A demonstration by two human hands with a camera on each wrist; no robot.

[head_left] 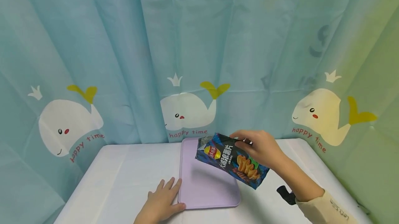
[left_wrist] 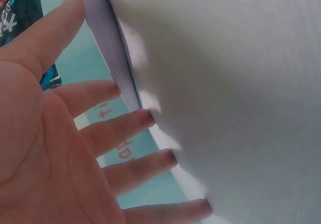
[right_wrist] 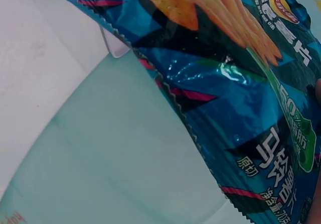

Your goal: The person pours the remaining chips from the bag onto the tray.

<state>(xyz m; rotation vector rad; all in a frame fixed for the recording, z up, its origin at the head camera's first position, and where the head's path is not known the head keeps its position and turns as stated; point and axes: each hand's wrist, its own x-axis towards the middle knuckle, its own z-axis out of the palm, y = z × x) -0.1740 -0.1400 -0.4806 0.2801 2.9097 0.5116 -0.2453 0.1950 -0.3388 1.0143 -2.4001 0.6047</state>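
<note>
A dark blue bag of potato chips (head_left: 229,158) hangs tilted above the right part of a pale purple tray (head_left: 207,189). My right hand (head_left: 260,147) pinches the bag along its upper edge between thumb and fingers. In the right wrist view the chip bag (right_wrist: 210,83) fills the upper right, with only a sliver of the hand at the edge. My left hand (head_left: 162,199) lies with fingers spread at the tray's left edge. Seen from the left wrist, the left hand (left_wrist: 75,133) has its thumb and index finger touching the tray's rim (left_wrist: 108,38), other fingertips on the white table.
The white table (head_left: 131,172) extends on both sides of the tray. Behind it hangs a blue-green curtain (head_left: 193,43) printed with whales. A black strap-like piece (head_left: 286,195) is by the right wrist, near the beige sleeve (head_left: 324,210).
</note>
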